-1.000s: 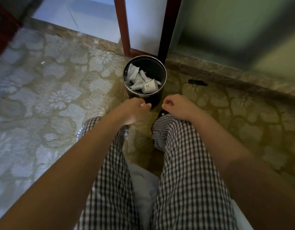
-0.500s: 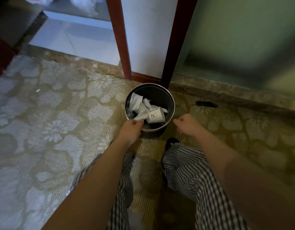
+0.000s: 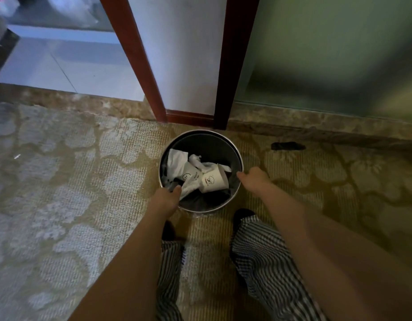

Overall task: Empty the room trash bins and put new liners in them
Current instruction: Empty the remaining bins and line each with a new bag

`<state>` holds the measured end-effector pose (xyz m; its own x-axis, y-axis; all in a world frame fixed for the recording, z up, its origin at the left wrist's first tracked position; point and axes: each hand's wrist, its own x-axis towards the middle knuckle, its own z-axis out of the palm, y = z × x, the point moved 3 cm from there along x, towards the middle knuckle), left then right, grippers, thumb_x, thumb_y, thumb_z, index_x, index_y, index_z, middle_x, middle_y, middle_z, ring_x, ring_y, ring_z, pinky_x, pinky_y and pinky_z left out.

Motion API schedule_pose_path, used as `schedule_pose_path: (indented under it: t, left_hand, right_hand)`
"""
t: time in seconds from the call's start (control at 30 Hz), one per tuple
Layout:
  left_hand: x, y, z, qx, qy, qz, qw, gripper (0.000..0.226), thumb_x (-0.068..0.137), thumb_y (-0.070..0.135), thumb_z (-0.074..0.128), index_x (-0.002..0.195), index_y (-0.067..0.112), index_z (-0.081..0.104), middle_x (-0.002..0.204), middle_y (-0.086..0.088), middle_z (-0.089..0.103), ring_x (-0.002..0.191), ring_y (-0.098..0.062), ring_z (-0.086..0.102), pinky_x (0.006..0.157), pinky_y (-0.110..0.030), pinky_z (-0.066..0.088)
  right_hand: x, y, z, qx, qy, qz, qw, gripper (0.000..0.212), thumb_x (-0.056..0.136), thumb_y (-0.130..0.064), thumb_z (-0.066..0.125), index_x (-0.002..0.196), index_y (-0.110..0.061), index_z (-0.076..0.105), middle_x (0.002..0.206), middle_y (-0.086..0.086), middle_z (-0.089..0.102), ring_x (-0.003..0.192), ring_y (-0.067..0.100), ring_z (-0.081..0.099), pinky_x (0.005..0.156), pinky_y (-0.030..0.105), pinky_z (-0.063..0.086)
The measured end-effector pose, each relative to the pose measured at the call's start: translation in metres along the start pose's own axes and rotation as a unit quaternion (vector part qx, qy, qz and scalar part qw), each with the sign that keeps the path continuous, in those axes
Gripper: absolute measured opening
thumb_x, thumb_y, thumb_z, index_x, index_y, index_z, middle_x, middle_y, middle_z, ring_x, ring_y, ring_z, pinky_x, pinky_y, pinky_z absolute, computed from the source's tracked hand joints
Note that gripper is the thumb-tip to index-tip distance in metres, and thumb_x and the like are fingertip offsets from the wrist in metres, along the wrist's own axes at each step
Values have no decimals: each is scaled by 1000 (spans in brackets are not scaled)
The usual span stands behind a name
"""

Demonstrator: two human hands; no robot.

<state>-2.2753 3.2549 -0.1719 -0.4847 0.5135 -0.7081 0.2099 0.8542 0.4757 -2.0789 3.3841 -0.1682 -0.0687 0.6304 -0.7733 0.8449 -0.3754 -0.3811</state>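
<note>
Left hand (image 3: 165, 199) is down at the near-left edge of the bin (image 3: 201, 133), thumb hooked inside the rim and fingers hidden outside it, which reads to me as a grip. Right hand (image 3: 254, 179) sits at the bin's right edge with fingers curled, one tip toward the rim; whether it has hold I cannot tell. That bin stands mid-frame on the patterned carpet (image 3: 61, 181), just below the red-brown door frame (image 3: 226, 66), with paper cups (image 3: 214, 181) and crumpled tissue (image 3: 177, 159) inside. I'd judge the emptying is only starting: next, both hands need a firm hold on rim or liner to lift the rubbish out without spilling cups.
</note>
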Motion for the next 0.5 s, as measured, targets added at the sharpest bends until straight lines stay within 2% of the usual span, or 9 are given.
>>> schedule_pose_path:
  t: [0.07, 0.17, 0.27, 0.33, 0.37, 0.43, 0.5]
  left_hand:
    - [6, -5, 2, 3, 7, -5, 1000, 48, 97, 34, 48, 116, -9, 55, 113, -29, 59, 100, -43, 60, 89, -50, 50]
    - [10, -11, 1, 12, 20, 0, 1000, 41, 97, 29, 50, 110, -8, 58, 105, -30, 63, 94, -42, 63, 86, -47, 52]
    - [12, -14, 0, 34, 26, 16, 999, 35, 96, 25, 50, 101, -8, 62, 96, -28, 66, 87, -40, 65, 82, -46, 53]
    - [12, -14, -1, 45, 33, 25, 998, 36, 96, 25, 50, 99, -8, 64, 95, -28, 66, 87, -40, 65, 81, -46, 53]
    - [10, -14, -2, 51, 37, 28, 998, 37, 96, 26, 49, 98, -8, 64, 94, -27, 66, 87, -39, 65, 81, -44, 53]
    - [8, -13, -5, 59, 46, 27, 997, 40, 97, 28, 48, 95, -8, 65, 91, -25, 68, 86, -38, 65, 80, -42, 52]
    - [4, -9, -12, 54, 64, 24, 996, 44, 98, 29, 46, 89, -8, 66, 86, -23, 69, 83, -35, 66, 80, -41, 52]
  right_hand:
    - [2, -2, 8, 31, -23, 4, 999, 37, 100, -29, 43, 123, -1, 50, 115, 18, 56, 103, 31, 56, 86, 41, 52]
    - [4, -1, 14, 49, -32, 16, 998, 33, 101, -24, 39, 122, 0, 50, 109, 17, 54, 105, 34, 56, 86, 44, 54]
    - [10, 1, 16, 45, -8, -1, 999, 26, 101, -17, 38, 99, 1, 56, 97, 16, 55, 88, 30, 57, 80, 41, 53]
    - [10, 1, 14, 22, 24, -20, 999, 30, 100, -15, 39, 74, -3, 50, 81, 13, 54, 72, 23, 52, 68, 34, 48]
    - [9, 1, 13, 13, 36, -28, 999, 34, 100, -15, 40, 68, -7, 46, 74, 10, 51, 67, 21, 51, 64, 32, 46]
    - [6, -1, 10, 0, 49, -46, 998, 35, 99, -16, 41, 65, -10, 44, 71, 9, 51, 70, 24, 55, 67, 36, 50]
    - [0, -4, 4, -2, 45, -68, 997, 34, 99, -17, 42, 66, -10, 45, 77, 14, 56, 78, 31, 61, 76, 44, 56]
